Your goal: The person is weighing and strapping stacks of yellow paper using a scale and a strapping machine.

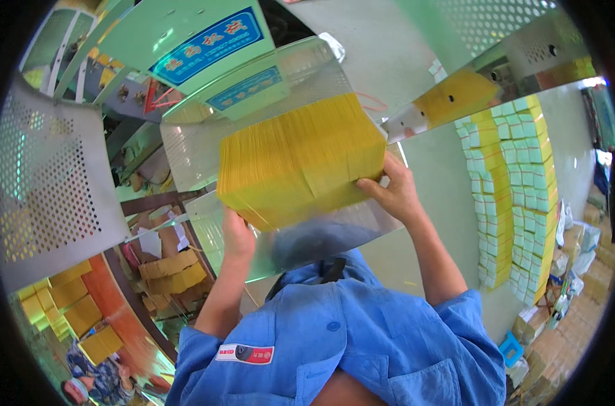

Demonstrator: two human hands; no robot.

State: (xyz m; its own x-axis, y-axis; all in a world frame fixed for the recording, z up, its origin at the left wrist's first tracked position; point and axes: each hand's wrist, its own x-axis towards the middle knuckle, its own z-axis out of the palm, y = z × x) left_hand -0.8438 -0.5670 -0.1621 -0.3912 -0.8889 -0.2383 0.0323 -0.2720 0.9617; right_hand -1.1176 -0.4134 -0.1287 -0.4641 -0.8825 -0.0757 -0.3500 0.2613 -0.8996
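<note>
A thick stack of yellow paper sheets (pixel 300 155) is between my two hands, over a shiny metal tray (pixel 253 88) of a pale green machine. My left hand (pixel 238 233) presses the stack's near left corner, its fingers partly hidden beneath and behind the paper. At the right end, my right hand (pixel 395 191) grips the near lower corner, thumb on the front face and the other fingers out of sight behind. The sheets stand packed closely side by side, their edges showing on top. Whether the stack's underside touches the tray cannot be made out.
Perforated metal panels (pixel 57 176) flank the machine on the left. A metal beam (pixel 483 91) runs at upper right. Long rows of bundled yellow and white stacks (pixel 510 196) lie on the floor at right, near a blue stool (pixel 511 350). Another person (pixel 98 372) is at lower left beside yellow blocks.
</note>
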